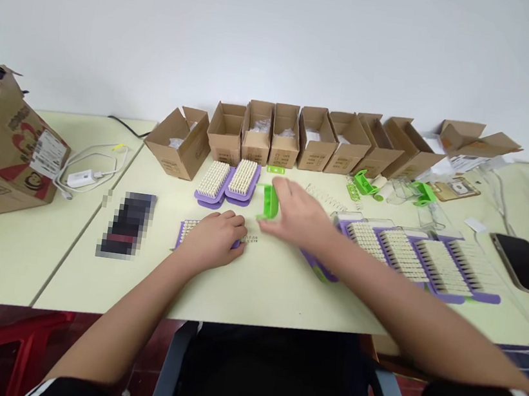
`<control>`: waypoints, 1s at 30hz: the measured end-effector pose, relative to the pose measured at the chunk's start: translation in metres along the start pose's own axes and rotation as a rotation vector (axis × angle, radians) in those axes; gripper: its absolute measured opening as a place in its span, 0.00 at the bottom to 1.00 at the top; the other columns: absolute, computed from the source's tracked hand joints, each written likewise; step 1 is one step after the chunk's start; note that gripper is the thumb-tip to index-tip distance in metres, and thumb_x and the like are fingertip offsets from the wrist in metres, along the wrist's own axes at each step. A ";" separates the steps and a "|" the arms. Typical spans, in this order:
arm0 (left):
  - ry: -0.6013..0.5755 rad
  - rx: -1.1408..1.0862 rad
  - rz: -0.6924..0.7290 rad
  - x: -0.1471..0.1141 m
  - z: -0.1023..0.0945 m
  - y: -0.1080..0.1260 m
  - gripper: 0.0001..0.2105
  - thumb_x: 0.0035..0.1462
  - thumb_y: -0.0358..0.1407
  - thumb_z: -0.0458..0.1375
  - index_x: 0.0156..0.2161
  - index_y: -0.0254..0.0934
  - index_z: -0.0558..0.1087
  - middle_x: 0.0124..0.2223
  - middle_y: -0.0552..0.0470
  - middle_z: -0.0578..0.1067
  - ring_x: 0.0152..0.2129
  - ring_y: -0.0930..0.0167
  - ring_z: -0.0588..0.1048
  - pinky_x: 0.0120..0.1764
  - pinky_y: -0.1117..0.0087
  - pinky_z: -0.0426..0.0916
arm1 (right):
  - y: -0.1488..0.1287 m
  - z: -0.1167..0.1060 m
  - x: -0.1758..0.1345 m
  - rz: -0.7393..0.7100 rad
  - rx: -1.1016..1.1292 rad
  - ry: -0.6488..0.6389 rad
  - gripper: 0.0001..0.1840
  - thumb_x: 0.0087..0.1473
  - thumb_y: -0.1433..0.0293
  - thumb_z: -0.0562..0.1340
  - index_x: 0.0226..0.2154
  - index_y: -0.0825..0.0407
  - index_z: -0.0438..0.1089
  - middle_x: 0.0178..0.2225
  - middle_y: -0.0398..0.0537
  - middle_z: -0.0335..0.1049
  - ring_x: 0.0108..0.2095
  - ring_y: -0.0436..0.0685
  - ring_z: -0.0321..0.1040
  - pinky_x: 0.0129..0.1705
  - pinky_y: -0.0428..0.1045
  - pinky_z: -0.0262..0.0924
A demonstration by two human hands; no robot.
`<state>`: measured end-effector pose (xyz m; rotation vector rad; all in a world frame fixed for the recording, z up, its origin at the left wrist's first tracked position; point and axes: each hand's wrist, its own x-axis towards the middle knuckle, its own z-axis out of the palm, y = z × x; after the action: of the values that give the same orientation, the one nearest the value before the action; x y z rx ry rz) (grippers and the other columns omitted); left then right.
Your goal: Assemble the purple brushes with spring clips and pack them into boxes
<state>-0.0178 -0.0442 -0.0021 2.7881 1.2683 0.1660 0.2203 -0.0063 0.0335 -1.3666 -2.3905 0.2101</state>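
My left hand (218, 237) is curled over a purple brush (187, 230) with cream bristles, covering most of it. A metal spring (249, 239) sticks out beside its fingertips; whether the fingers grip the spring I cannot tell. Between the thumb and fingers of my right hand (299, 212) is a bright green plastic housing (270, 202), slightly above and right of the brush. Behind my hands, two more purple brushes (228, 180) lie bristles up, with a small flat green plate (276, 170) to their right.
Open cardboard boxes (316, 156) line the wall. Several purple brushes (403, 252) lie under and beyond my right forearm. Springs (325, 197), green parts (366, 184) and clear plastic pieces (402, 191) sit behind them. Phones (526, 265) and cables are far right; a large carton (7, 151) stands left.
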 end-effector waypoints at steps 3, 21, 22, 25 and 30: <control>0.002 0.002 0.006 -0.001 0.002 -0.001 0.07 0.67 0.36 0.59 0.38 0.39 0.79 0.41 0.45 0.78 0.42 0.58 0.75 0.42 0.57 0.68 | -0.017 0.017 -0.047 0.236 0.302 -0.047 0.39 0.53 0.52 0.73 0.59 0.47 0.56 0.48 0.57 0.78 0.44 0.69 0.78 0.41 0.57 0.70; -0.057 -0.088 0.020 0.002 0.000 0.007 0.09 0.70 0.38 0.59 0.45 0.40 0.81 0.46 0.48 0.83 0.45 0.61 0.79 0.46 0.58 0.69 | 0.012 0.052 -0.075 0.036 0.135 -0.212 0.42 0.60 0.51 0.69 0.68 0.53 0.60 0.59 0.64 0.74 0.57 0.74 0.75 0.58 0.66 0.69; -0.058 -0.091 0.028 0.001 0.000 0.008 0.09 0.70 0.38 0.59 0.45 0.40 0.81 0.45 0.48 0.83 0.45 0.61 0.79 0.46 0.59 0.69 | 0.013 0.053 -0.075 0.035 0.147 -0.209 0.42 0.60 0.50 0.70 0.68 0.53 0.61 0.59 0.63 0.74 0.57 0.74 0.75 0.58 0.66 0.69; -0.059 -0.101 0.048 0.001 0.001 0.008 0.08 0.70 0.38 0.60 0.46 0.40 0.82 0.45 0.48 0.83 0.45 0.60 0.79 0.45 0.59 0.69 | 0.013 0.056 -0.074 0.022 0.171 -0.203 0.43 0.60 0.48 0.70 0.68 0.52 0.61 0.59 0.62 0.75 0.55 0.73 0.76 0.56 0.66 0.69; -0.046 -0.101 0.056 -0.001 0.001 0.008 0.10 0.71 0.38 0.59 0.47 0.40 0.82 0.46 0.48 0.83 0.45 0.60 0.78 0.44 0.59 0.69 | 0.012 0.058 -0.074 0.000 0.165 -0.203 0.43 0.60 0.47 0.70 0.68 0.50 0.61 0.59 0.61 0.74 0.56 0.73 0.75 0.57 0.66 0.69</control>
<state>-0.0123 -0.0498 -0.0025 2.7265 1.1393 0.1632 0.2404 -0.0598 -0.0412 -1.3240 -2.4710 0.5583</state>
